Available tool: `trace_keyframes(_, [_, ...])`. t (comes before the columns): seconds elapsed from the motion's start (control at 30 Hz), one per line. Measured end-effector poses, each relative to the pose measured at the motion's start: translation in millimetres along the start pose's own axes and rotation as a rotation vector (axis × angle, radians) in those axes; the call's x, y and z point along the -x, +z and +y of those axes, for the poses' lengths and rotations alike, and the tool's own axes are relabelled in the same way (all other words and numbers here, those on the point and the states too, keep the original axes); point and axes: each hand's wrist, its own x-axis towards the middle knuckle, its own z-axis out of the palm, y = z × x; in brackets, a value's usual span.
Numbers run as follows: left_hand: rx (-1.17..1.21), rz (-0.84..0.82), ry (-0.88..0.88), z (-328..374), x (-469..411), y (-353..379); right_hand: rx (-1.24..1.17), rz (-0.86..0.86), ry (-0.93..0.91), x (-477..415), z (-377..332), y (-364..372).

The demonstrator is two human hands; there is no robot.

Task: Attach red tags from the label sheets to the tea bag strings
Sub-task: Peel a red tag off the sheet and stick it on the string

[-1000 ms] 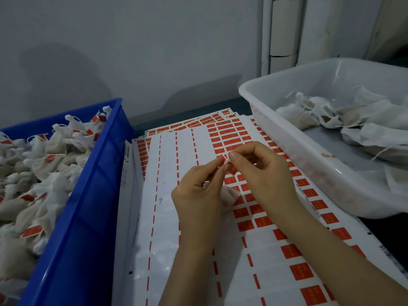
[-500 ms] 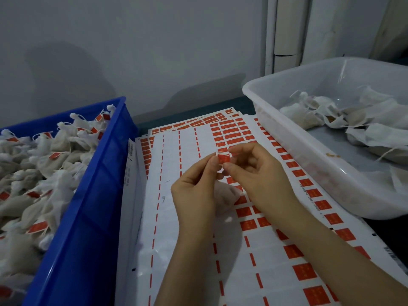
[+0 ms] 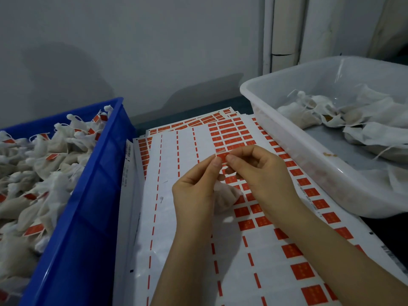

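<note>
Over the label sheets [image 3: 167, 217], a person's left hand [image 3: 194, 193] and right hand [image 3: 262, 175] meet, thumb and forefinger of each pinching one red tag [image 3: 221, 156] between them, the other fingers loosely curled. A white tea bag [image 3: 227, 198] hangs just below the left hand, above the sheets. Tagged tea bags [image 3: 33, 173] fill the blue crate [image 3: 88, 206] at left; untagged bags [image 3: 353, 122] lie in the white tub [image 3: 276, 129] at right.
</note>
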Motion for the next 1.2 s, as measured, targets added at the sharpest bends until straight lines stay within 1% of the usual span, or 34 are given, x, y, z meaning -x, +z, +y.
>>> trace_keyframes(0.63, [0.030, -0.005, -0.004, 2.5, 0.7, 0.5, -0.015, 0.065, 0.024, -1.1, -0.8, 1.3])
trace_keyframes(1.2, [0.008, 0.000, -0.012, -2.6, -3.8, -0.2, 0.008, 0.076, -0.003, 0.1, 2.1, 2.2])
